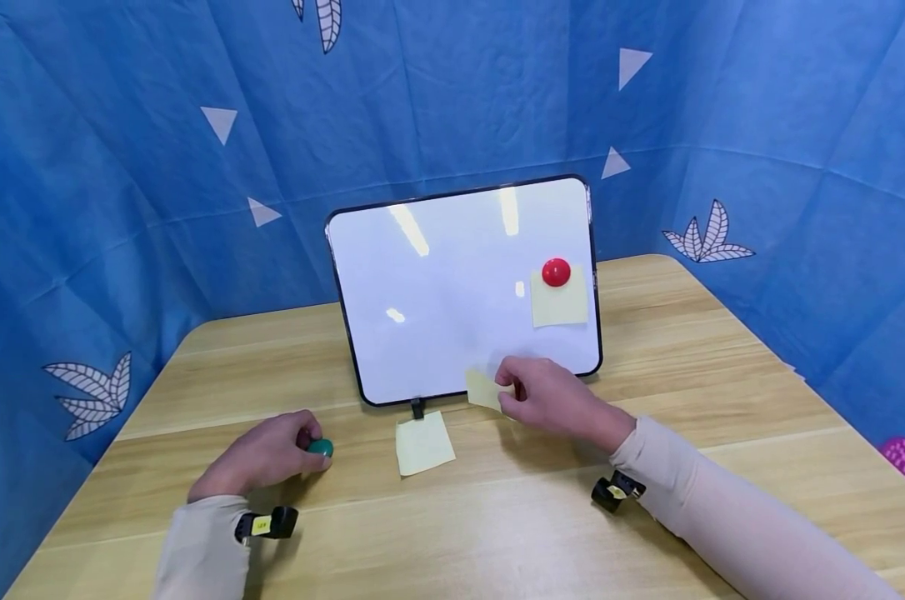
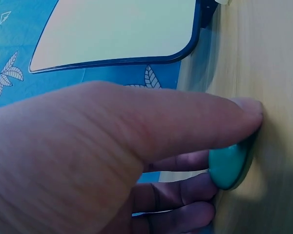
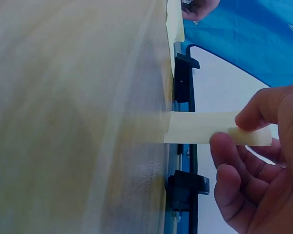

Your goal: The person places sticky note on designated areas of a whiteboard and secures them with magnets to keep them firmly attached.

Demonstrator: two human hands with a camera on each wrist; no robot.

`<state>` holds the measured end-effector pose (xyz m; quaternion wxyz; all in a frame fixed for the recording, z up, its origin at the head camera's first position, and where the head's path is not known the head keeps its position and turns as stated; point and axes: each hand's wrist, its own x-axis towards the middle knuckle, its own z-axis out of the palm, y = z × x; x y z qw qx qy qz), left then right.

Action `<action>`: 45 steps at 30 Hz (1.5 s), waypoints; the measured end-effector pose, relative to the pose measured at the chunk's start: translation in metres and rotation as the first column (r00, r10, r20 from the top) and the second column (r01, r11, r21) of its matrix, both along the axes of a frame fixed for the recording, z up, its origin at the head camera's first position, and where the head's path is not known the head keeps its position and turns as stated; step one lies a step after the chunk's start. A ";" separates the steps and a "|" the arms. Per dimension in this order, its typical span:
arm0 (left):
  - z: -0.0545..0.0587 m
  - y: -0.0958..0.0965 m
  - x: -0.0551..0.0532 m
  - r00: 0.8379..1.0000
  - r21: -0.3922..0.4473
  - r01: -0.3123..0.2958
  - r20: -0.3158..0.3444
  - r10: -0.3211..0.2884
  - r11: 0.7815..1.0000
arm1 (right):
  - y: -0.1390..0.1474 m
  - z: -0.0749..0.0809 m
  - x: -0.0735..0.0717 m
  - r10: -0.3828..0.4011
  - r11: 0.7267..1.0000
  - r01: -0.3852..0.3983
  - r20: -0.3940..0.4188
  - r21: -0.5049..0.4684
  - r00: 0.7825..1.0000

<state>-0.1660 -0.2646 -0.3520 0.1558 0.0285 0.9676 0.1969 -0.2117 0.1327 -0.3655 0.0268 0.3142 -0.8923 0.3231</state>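
Note:
My left hand (image 1: 268,452) pinches a round green magnet (image 2: 228,167) between thumb and fingers, low over the left part of the table. Between thumb and fingertips, my right hand (image 1: 553,398) holds a pale yellow sticky note (image 1: 482,390) in front of the whiteboard's lower edge; the right wrist view shows the note nearly edge-on. The small whiteboard (image 1: 452,308) has a black frame and leans back on the table. A red round magnet (image 1: 556,272) sits over the top of another yellow note (image 1: 560,307) at the board's right side.
A further yellow note (image 1: 424,443) lies on the wooden table (image 1: 452,533) before the board, close to a black clip foot (image 1: 418,408). Another black foot (image 3: 185,187) shows on the frame's lower edge. Behind the table hangs a blue patterned curtain (image 1: 452,100).

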 end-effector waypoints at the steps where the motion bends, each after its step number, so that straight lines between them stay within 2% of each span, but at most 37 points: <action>1: -0.001 0.000 0.000 1.000 -0.004 0.004 -0.005 -0.004 1.000 | 0.000 0.000 0.000 -0.007 1.000 0.007 0.003 0.005 1.000; 4: -0.002 0.000 0.000 1.000 -0.008 0.008 -0.016 -0.008 1.000 | 0.000 0.000 0.000 -0.025 0.999 0.025 0.015 0.021 1.000; 11: -0.005 -0.001 -0.002 0.999 -0.011 -0.035 0.004 0.035 0.999 | 0.002 -0.005 -0.004 -0.012 0.999 0.010 0.052 0.039 0.999; 17: -0.004 -0.001 -0.002 1.000 -0.015 -0.025 -0.019 0.024 1.000 | 0.003 -0.005 -0.004 -0.015 0.999 0.011 0.112 0.033 0.994; 21: -0.004 0.000 -0.002 1.000 -0.006 -0.014 -0.027 0.014 1.000 | 0.003 -0.005 -0.004 -0.010 1.000 0.006 0.113 0.031 0.994; 27: -0.007 0.002 -0.003 0.999 0.001 -0.040 -0.034 0.040 0.999 | 0.004 -0.005 -0.004 -0.007 1.000 0.005 0.094 0.021 0.996; 36: -0.011 0.004 -0.007 0.993 0.004 -0.054 -0.103 0.054 0.999 | 0.004 -0.004 -0.005 -0.006 1.000 0.004 0.082 0.021 0.997; 45: -0.011 0.007 -0.011 0.983 0.015 -0.048 -0.175 0.050 0.999 | 0.004 -0.004 -0.004 -0.041 0.998 0.045 0.092 -0.035 0.995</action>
